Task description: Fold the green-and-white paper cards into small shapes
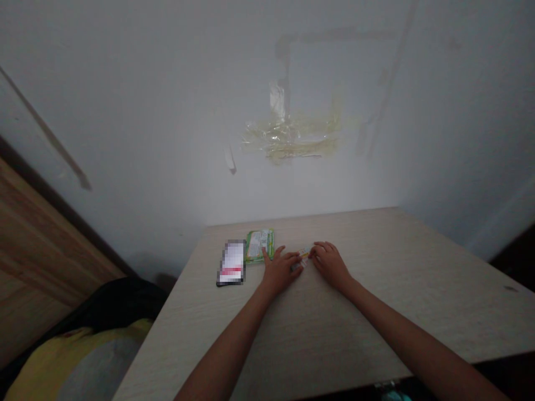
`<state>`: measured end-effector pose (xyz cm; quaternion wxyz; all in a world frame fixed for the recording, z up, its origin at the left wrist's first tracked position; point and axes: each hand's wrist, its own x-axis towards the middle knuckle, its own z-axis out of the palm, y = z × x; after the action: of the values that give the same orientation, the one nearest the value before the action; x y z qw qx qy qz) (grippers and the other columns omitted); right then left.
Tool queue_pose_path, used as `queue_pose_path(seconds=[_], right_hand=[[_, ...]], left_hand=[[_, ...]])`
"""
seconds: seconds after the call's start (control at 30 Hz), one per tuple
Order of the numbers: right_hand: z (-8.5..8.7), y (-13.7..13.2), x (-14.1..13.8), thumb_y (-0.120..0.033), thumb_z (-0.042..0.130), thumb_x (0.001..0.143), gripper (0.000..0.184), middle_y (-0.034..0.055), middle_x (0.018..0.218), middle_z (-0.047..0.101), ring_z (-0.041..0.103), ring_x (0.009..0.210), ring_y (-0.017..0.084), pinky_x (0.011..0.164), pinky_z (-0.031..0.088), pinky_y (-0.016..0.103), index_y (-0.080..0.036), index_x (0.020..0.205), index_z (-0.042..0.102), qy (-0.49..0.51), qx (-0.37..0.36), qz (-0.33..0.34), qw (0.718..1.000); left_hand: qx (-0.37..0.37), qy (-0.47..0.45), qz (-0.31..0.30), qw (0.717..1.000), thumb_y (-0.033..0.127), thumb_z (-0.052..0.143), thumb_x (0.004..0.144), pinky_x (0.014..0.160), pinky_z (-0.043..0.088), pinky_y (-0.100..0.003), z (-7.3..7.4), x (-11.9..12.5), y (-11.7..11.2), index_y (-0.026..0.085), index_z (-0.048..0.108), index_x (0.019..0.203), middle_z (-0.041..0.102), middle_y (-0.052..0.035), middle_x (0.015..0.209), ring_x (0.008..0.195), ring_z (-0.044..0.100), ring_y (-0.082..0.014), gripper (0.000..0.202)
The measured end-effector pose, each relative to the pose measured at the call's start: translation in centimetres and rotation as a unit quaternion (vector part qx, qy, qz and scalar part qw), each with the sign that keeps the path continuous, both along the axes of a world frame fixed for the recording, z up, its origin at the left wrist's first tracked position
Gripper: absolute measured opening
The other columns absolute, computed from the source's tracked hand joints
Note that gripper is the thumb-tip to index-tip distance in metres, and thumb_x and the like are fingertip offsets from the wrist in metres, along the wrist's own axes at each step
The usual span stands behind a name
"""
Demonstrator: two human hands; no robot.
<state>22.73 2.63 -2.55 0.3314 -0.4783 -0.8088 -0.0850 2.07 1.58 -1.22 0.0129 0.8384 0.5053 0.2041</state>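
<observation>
counter (pixel 376 312) is carrying everything | left hand (pixel 278 270) is lying flat, fingers spread, gripping nothing | right hand (pixel 330 262) is curling fingers onto small packet (pixel 304 256) lying between both hands, grip unclear | phone (pixel 232 263) is lying left | green packet (pixel 259 244) is lying just beyond

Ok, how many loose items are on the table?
3: a phone at left, a green packet beside it, a small strip between left hand and right hand; others may hide beneath.
</observation>
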Motion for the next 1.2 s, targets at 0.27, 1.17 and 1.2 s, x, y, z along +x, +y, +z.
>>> queue_pose_path(seconds=[0.27,1.17,1.2], right_hand=[[0.2,-0.2,-0.1,-0.013,0.050,0.087,0.014,0.0110,0.106,0.064,0.056,0.108,0.024,0.097,0.044,0.043,-0.019,0.092,0.062,0.003,-0.002,0.036,0.999],[0.9,-1.1,0.0,-0.015,0.055,0.082,0.010,0.0046,0.098,0.063,0.057,0.106,0.020,0.110,0.030,0.051,-0.022,0.090,0.056,0.046,-0.042,0.103,0.993],[0.8,-0.9,0.2,-0.015,0.055,0.082,0.009,0.0052,0.098,0.063,0.056,0.107,0.020,0.109,0.031,0.051,-0.022,0.089,0.056,0.051,-0.037,0.092,0.994]], left_hand=[[-0.003,0.006,0.005,1.000,0.052,0.047,0.090,0.106,-0.008,-0.074,0.0,0.0,0.0,0.044,0.062,0.118,0.063,0.0035,0.127,0.135,0.036,-0.0309,0.032],[-0.004,-0.018,-0.006,1.000,0.051,0.049,0.090,0.102,-0.014,-0.075,-0.4,-0.2,0.2,0.046,0.061,0.118,0.063,0.0051,0.127,0.134,0.036,-0.0308,0.031],[-0.005,-0.019,-0.006,1.000,0.050,0.049,0.090,0.102,-0.014,-0.075,-0.4,-0.2,0.2,0.046,0.061,0.118,0.063,0.0051,0.127,0.134,0.036,-0.0310,0.031]])
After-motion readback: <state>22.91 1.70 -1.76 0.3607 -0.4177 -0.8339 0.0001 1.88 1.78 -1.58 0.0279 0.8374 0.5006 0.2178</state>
